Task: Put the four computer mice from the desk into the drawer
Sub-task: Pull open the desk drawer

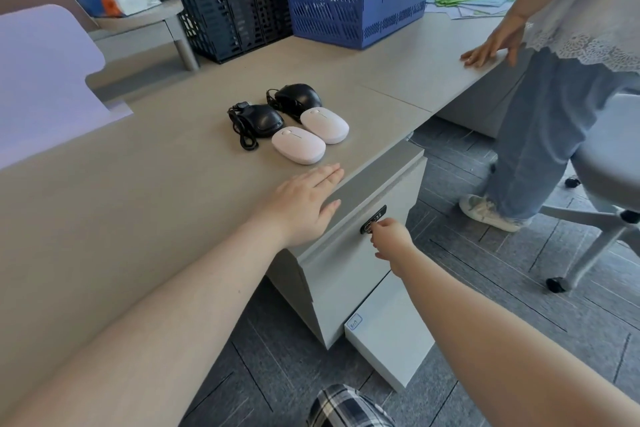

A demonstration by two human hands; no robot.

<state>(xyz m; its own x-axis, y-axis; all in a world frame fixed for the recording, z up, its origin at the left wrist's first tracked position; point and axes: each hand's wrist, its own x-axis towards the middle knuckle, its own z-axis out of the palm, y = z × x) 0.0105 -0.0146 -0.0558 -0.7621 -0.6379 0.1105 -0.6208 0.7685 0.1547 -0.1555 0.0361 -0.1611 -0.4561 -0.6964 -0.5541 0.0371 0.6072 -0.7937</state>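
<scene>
Two white mice (298,144) (325,124) and two black corded mice (262,120) (300,96) lie together on the beige desk (138,184). My left hand (301,201) rests flat and open on the desk's front edge, just short of the nearer white mouse. Below the desk, my right hand (389,236) pinches at the black lock (373,218) on the front of the top drawer (349,253) of a grey cabinet. The drawer is closed.
A blue file rack (360,0) and dark mesh crates (225,0) stand at the back of the desk. Another person (540,97) stands to the right with a hand on the desk edge, beside an office chair (609,163). A lower drawer (388,333) juts out near the floor.
</scene>
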